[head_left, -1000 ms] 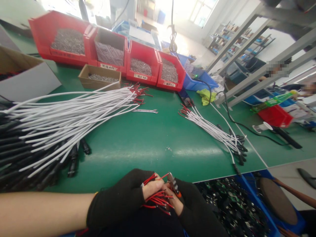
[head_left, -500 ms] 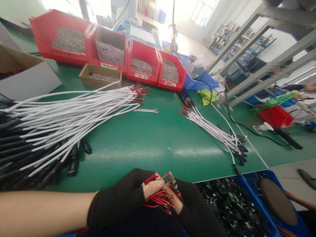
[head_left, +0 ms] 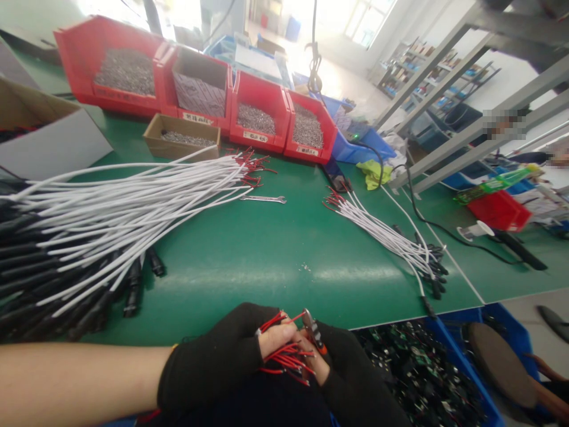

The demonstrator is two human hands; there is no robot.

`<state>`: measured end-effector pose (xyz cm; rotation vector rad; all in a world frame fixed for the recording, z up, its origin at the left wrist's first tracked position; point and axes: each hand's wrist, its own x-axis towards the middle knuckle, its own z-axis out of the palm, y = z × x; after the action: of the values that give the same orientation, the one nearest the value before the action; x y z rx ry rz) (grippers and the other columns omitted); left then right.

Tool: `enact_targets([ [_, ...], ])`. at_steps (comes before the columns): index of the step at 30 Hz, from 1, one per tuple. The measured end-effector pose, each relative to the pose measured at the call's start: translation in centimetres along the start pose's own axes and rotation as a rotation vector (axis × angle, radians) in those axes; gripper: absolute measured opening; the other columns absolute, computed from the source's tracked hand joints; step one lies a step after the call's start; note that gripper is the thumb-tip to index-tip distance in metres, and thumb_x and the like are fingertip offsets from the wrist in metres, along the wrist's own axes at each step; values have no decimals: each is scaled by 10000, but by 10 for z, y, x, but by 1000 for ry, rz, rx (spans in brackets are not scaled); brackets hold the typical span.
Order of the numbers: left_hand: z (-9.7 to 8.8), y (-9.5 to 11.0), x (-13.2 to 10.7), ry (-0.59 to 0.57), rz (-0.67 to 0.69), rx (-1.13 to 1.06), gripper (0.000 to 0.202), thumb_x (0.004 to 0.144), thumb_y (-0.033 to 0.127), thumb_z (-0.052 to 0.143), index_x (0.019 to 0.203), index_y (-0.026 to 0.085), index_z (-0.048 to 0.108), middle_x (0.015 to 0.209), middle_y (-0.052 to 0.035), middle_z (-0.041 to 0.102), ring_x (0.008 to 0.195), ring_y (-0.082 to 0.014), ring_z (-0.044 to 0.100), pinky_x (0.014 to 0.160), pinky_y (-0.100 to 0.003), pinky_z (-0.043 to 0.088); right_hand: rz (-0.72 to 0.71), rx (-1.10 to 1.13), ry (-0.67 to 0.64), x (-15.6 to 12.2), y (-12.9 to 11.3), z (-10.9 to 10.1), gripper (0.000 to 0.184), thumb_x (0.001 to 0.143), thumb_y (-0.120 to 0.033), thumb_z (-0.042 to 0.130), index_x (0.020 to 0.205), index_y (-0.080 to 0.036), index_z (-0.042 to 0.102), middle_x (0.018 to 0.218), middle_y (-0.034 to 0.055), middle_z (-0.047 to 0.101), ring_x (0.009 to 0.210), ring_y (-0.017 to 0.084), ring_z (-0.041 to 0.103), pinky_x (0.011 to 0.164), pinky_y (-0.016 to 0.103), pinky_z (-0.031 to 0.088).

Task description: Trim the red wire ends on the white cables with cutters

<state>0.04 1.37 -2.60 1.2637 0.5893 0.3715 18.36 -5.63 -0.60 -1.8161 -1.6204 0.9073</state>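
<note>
A bundle of thin red wires [head_left: 288, 359] is pinched in my left hand [head_left: 240, 347], which wears a black fingerless glove. My right hand [head_left: 342, 362], gloved the same way, is closed around a pair of cutting pliers [head_left: 313, 330] with a bit of orange on the handle. The pliers' jaws meet the end of one red wire that sticks out above the left thumb. Both hands are close together at the table's front edge. The lower part of the bundle and most of the plier handles are hidden by the hands.
White cables [head_left: 146, 207] with red ends and black connectors lie at left, a smaller bunch [head_left: 377, 228] at right. A wrench [head_left: 264, 199] lies between them. Red bins [head_left: 262, 112] of small metal parts and a cardboard box [head_left: 180, 142] stand behind. A blue crate [head_left: 482, 385] holds black parts.
My hands, the wires and the pliers hold nearly the same position. At the lower right, another person's arm has shifted beside the brown round seat.
</note>
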Motion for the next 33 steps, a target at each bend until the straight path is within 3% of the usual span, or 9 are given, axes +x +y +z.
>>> enact_targets([
  [4,1,-1,0,-1,13,-5,446,959,449,416,789,92,624,723,-26,590,669,-140,520,658,-226,440,-88,75,-70,3,-3,1,438,907,-537,525,836,-196,791,797,73,752,680,194,707,587,216,566],
  [13,1,5,0,9,-7,-10,439,951,444,403,747,100,586,708,-29,582,672,-156,530,676,-255,440,-90,39,93,-2,20,3,251,813,-388,686,1002,-243,763,920,55,751,815,245,698,626,260,561],
  [18,2,5,1,25,-9,31,457,947,442,396,814,85,647,787,-71,656,732,-191,582,724,-281,459,66,115,-3,7,5,2,316,843,-451,627,706,-178,705,617,29,665,600,186,634,536,237,502],
  [20,2,7,1,15,0,0,452,949,431,395,838,83,662,811,-77,667,759,-195,595,749,-283,462,110,143,26,11,-2,2,416,874,-465,584,591,-161,602,496,16,571,472,140,550,470,221,449],
  [22,2,9,1,16,-8,-5,469,949,436,380,849,80,669,804,-81,665,755,-195,593,751,-285,458,157,235,71,14,-6,3,438,887,-495,560,601,-164,555,453,-5,506,416,110,482,437,213,416],
  [25,0,12,1,14,-15,46,440,907,448,414,788,92,643,752,-70,633,700,-179,548,708,-273,434,173,416,107,15,-8,5,379,881,-527,560,824,-156,615,507,-22,507,443,108,489,422,207,397],
  [27,-1,12,1,1,-1,34,404,878,458,444,742,113,603,721,-51,597,679,-165,514,686,-260,417,135,424,78,16,-9,7,336,889,-485,558,925,-160,634,574,-12,550,497,113,537,459,204,419],
  [30,-1,8,2,-10,0,-3,410,879,478,443,721,121,569,687,-36,554,653,-154,484,646,-251,398,63,288,62,17,-11,8,243,855,-397,617,818,-161,660,687,25,628,620,132,605,584,217,473],
  [33,1,5,2,7,6,10,456,908,506,425,705,119,554,656,-22,524,626,-142,468,606,-241,381,11,180,81,14,-11,9,212,855,-353,612,771,-164,657,712,25,631,639,125,603,603,206,480],
])
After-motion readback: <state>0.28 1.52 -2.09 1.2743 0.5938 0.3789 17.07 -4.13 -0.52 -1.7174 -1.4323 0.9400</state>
